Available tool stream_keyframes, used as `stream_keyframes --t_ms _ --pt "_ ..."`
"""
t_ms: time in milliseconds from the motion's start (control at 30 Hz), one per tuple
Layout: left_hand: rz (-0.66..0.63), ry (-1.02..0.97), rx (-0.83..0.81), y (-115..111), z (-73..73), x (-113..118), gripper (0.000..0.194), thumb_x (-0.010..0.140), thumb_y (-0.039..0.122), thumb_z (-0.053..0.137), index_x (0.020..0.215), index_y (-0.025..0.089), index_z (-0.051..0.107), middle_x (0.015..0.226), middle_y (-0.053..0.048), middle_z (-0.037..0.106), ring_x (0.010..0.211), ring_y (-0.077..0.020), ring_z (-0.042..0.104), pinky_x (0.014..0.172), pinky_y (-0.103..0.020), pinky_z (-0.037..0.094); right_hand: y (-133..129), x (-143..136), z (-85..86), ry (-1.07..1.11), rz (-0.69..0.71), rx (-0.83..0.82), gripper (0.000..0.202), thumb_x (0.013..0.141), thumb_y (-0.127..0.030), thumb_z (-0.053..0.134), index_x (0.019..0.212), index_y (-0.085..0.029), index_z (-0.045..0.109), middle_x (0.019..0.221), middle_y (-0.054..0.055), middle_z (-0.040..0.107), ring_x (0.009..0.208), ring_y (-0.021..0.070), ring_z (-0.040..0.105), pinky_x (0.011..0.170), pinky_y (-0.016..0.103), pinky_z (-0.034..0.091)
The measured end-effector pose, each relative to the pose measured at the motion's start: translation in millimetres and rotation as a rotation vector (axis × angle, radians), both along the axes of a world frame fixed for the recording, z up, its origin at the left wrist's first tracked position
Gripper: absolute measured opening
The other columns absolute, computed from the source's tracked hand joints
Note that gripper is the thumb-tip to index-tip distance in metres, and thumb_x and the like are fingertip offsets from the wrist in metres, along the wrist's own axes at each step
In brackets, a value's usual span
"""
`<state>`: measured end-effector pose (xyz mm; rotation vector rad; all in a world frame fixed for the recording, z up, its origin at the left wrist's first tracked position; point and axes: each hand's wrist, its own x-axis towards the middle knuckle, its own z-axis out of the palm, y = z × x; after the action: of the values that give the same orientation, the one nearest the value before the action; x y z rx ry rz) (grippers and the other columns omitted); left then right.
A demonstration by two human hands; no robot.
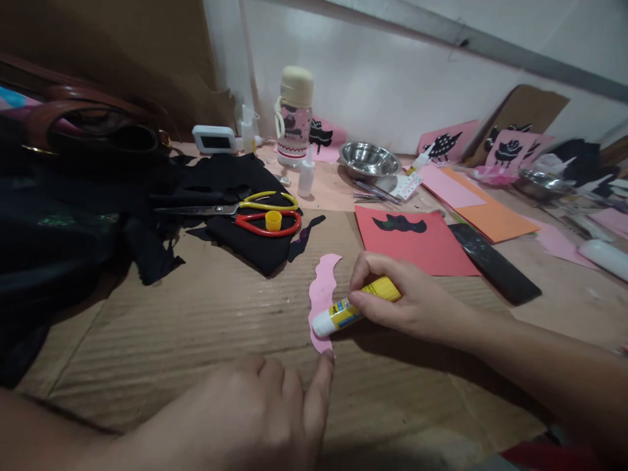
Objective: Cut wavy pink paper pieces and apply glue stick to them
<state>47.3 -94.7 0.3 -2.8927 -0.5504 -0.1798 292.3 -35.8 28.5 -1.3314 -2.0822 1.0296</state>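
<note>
A wavy-edged pink paper cutout (pixel 322 288) lies on the brown cardboard. My right hand (pixel 392 294) is closed around a yellow glue stick (pixel 346 313), and its white end rests on the lower half of the cutout. With its index finger stretched out, my left hand (pixel 279 399) presses the cutout's near tip; the other fingers are partly curled and hold nothing that I can see. Beyond the cutout, a small yellow cap (pixel 273 221) sits on the red and yellow handles of the scissors (pixel 245 207). A red paper sheet (pixel 417 252) carries a black wavy cutout (pixel 400 224).
Black fabric (pixel 220 176) and a brown-handled bag (pixel 93 118) crowd the left. Toward the wall stand a water bottle (pixel 295 118), a small squeeze bottle (pixel 306 175) and a steel bowl (pixel 369 161). A black strip (pixel 495 261) and orange paper (pixel 495 209) lie to the right.
</note>
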Motion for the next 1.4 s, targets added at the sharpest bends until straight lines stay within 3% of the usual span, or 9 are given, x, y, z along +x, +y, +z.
stream_keyframes --t_ms 267,500,700,867,1000,1100,1267,1400 --pt "-0.002 0.049 -0.037 6 4.4 3 0.047 0.083 0.005 0.055 0.127 0.007 0.072 0.066 -0.007 0.075 0.044 -0.0227 0.063 0.039 -0.033 0.048 -2 0 -3.5 -0.024 0.005 0.062 0.013 0.087 -0.031 0.067 0.08 -0.022 0.06 0.076 -0.001 0.067 0.062 0.0134 0.057 0.057 0.023 0.043" --pt "0.003 0.027 -0.016 6 5.0 7 0.043 0.083 0.009 0.062 0.125 0.005 0.073 0.063 -0.007 0.072 0.043 -0.0234 0.062 0.04 -0.034 0.046 -5 -1 -1.6 0.03 -0.042 0.156 0.014 0.087 -0.032 0.068 0.083 -0.022 0.06 0.076 -0.001 0.068 0.061 0.014 0.059 0.055 0.024 0.044" --pt "-0.02 0.018 0.025 6 6.1 6 0.043 0.083 0.006 0.059 0.123 0.005 0.075 0.059 -0.006 0.071 0.039 -0.0215 0.06 0.037 -0.033 0.044 -11 -2 -0.9 0.015 0.083 0.069 0.015 0.089 -0.031 0.07 0.083 -0.022 0.06 0.076 -0.002 0.067 0.063 0.0129 0.059 0.057 0.023 0.045" --pt "-0.013 0.055 0.005 7 7.6 6 0.049 0.081 0.004 0.056 0.128 0.002 0.072 0.06 -0.006 0.072 0.04 -0.0221 0.061 0.037 -0.033 0.046 -5 5 -12.7 -0.01 0.111 0.144 0.02 0.095 -0.04 0.071 0.092 -0.022 0.063 0.084 0.0 0.072 0.068 0.0148 0.065 0.06 0.024 0.046" --pt "-0.011 0.122 -0.045 8 9.7 7 0.053 0.081 0.003 0.056 0.133 0.003 0.068 0.066 -0.008 0.075 0.043 -0.0231 0.064 0.039 -0.034 0.049 2 10 -15.7 -0.083 0.036 0.259 0.02 0.097 -0.043 0.07 0.095 -0.023 0.064 0.084 0.0 0.073 0.068 0.0162 0.066 0.059 0.026 0.045" --pt "-0.009 0.133 -0.061 9 10.3 9 0.049 0.083 0.005 0.056 0.13 0.005 0.069 0.066 -0.008 0.075 0.044 -0.023 0.063 0.039 -0.034 0.048 2 10 -8.4 -0.061 -0.057 0.331 0.015 0.095 -0.036 0.069 0.093 -0.023 0.062 0.08 0.0 0.071 0.062 0.0151 0.061 0.055 0.025 0.043" --pt "-0.026 0.174 -0.077 13 13.8 12 0.047 0.087 0.009 0.06 0.133 0.002 0.065 0.065 -0.006 0.073 0.043 -0.0214 0.061 0.04 -0.032 0.047 -4 2 6.5 -0.047 -0.045 0.253 0.012 0.089 -0.027 0.064 0.079 -0.024 0.058 0.073 -0.001 0.067 0.059 0.0147 0.06 0.054 0.025 0.045" --pt "-0.032 0.294 -0.152 18 20.5 16 0.047 0.091 0.007 0.057 0.138 0.0 0.061 0.073 -0.008 0.076 0.049 -0.0221 0.067 0.043 -0.032 0.051 -1 2 2.7 -0.137 -0.054 0.199 0.013 0.089 -0.031 0.064 0.078 -0.023 0.06 0.071 -0.001 0.068 0.059 0.0155 0.062 0.055 0.025 0.045"
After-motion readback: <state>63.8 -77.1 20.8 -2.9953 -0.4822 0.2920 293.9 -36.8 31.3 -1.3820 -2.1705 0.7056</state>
